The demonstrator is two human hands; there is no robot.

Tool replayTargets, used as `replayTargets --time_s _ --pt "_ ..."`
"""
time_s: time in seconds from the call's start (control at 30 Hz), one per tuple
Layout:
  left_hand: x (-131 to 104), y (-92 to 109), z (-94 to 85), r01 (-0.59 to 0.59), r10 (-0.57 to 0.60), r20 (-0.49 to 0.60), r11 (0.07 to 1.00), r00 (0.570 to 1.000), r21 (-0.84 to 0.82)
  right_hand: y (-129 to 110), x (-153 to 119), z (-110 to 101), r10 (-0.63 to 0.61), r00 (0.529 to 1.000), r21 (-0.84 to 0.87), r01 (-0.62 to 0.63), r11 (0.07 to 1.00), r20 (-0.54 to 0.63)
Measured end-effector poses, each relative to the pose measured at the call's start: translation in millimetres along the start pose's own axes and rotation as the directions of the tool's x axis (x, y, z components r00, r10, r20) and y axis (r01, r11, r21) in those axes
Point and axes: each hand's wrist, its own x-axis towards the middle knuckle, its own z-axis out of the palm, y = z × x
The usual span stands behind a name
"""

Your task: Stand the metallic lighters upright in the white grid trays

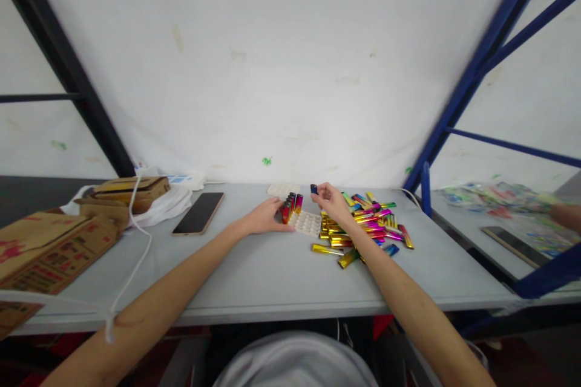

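A white tray (308, 224) with round cells lies flat on the table. In its left part several upright lighters (285, 211) with dark tops and red-to-gold shiny bodies stand in rows. My left hand (264, 217) grips the tray's left end, thumb along the near side and fingers behind the lighters. Above the tray's right side, my right hand (331, 201) pinches a dark blue lighter (313, 188), held upright between thumb and fingers. Beneath and beside my right forearm spreads a pile of shiny lighters (336, 236) in gold, pink, green and blue.
Another white tray (284, 190) lies against the wall. To the left are a phone (198, 213), an open cardboard box (54, 248) and a white cable (136, 242). A blue metal frame (454, 103) rises at right; beyond it are another phone (515, 246) and someone's blurred hand (565, 216).
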Motion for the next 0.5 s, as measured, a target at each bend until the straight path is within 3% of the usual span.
replayTargets --time_s 0.13,0.37,0.5 --pt "-0.4 0.3 -0.5 0.002 -0.003 0.019 1.000 1.000 0.003 -2.4 -2.0 3.5 0.000 1.000 -0.013 0.000 1.000 0.021" --pt "-0.5 0.3 -0.1 -0.009 0.009 0.021 1.000 1.000 -0.011 -17.4 -7.5 14.3 0.083 0.995 0.301 -0.096 0.949 0.057" --pt "-0.5 -2.5 1.1 -0.011 0.011 0.015 1.000 1.000 -0.006 -25.5 -10.8 19.7 0.059 0.997 0.293 -0.073 0.953 0.056"
